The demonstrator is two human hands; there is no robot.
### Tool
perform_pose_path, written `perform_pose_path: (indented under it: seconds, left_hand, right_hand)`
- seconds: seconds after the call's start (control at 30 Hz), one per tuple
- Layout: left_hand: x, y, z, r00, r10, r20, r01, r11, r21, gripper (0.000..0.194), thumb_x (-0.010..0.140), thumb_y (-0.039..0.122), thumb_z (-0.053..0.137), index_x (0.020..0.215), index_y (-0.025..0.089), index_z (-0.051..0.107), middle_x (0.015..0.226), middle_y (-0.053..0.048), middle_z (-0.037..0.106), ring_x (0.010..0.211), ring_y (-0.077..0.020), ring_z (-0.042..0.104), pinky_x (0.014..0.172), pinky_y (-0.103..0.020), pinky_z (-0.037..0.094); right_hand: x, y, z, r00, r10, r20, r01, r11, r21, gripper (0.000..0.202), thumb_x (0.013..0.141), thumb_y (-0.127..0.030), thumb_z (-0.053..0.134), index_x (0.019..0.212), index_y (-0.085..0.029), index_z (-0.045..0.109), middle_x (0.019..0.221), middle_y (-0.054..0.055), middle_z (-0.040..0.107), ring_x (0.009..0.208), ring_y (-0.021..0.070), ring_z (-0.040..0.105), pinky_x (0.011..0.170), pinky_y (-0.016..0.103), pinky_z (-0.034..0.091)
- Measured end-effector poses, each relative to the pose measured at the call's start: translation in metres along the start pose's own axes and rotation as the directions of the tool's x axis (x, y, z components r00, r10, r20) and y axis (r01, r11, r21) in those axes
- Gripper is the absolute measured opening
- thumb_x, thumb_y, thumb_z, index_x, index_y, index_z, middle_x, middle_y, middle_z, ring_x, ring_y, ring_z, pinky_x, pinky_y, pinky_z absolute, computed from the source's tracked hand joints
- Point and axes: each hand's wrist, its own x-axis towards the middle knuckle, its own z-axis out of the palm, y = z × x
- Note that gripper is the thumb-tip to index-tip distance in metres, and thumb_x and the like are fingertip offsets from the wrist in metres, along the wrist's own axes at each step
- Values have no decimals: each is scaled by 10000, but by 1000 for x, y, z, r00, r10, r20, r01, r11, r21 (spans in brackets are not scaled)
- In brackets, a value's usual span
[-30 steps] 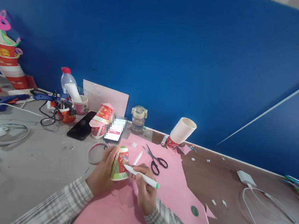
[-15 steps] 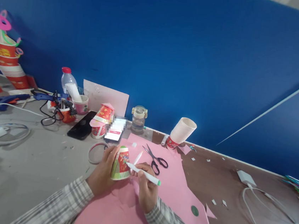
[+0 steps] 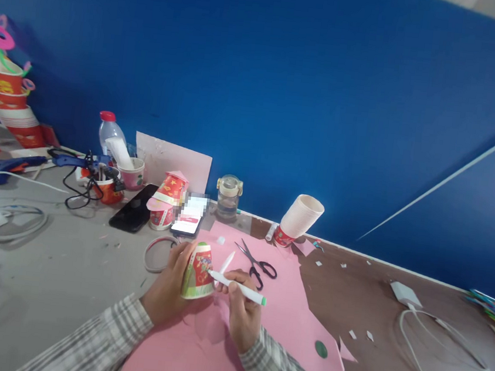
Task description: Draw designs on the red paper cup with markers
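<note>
My left hand (image 3: 169, 286) is closed round the left side of a red and green paper cup (image 3: 199, 272), which stands mouth down over pink paper (image 3: 282, 319). In my right hand (image 3: 243, 309) is a white marker (image 3: 240, 289) with a green end, its tip against or very near the cup's printed side. A second white pen (image 3: 226, 262) shows just behind the marker. Black scissors (image 3: 257, 263) lie open on the pink paper, beyond my right hand. A dark green disc (image 3: 321, 349) rests toward the paper's right edge.
Behind are two phones (image 3: 134, 209), a decorated cup figure (image 3: 167, 200), a glass jar (image 3: 228, 196) and a tilted cup stack (image 3: 300, 217). Glue guns with cables (image 3: 19, 166) lie left. A white adapter (image 3: 406, 294) with its cable is at right, near paper scraps.
The view has shifted slightly, so the objects sit a little further left. Both hands keep their hold on the cup and the marker.
</note>
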Motion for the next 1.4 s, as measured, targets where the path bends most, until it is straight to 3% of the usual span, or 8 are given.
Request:
perform_pose_path:
  seconds: [1.13, 1.4]
  left_hand:
    - [-1, -2, 1, 1000, 18, 9, -18, 1000, 1, 986, 529, 535, 724, 1293, 218, 187, 1173, -132, 395, 1076, -338, 432, 869, -547, 450]
    - [-1, 0, -1, 1000, 6, 15, -6, 1000, -8, 994, 515, 521, 738, 1289, 218, 192, 1182, -132, 386, 1084, -339, 429, 881, -541, 451]
  right_hand:
    - [3, 3, -1, 1000, -17, -12, 18, 1000, 18, 160, 807, -264, 535, 808, -187, 675, 659, 19, 606, 554, 208, 621, 532, 312, 525]
    - [3, 8, -1, 999, 49, -12, -47, 993, 107, 151, 793, -285, 559, 813, -188, 674, 639, 20, 611, 565, 210, 609, 526, 308, 516]
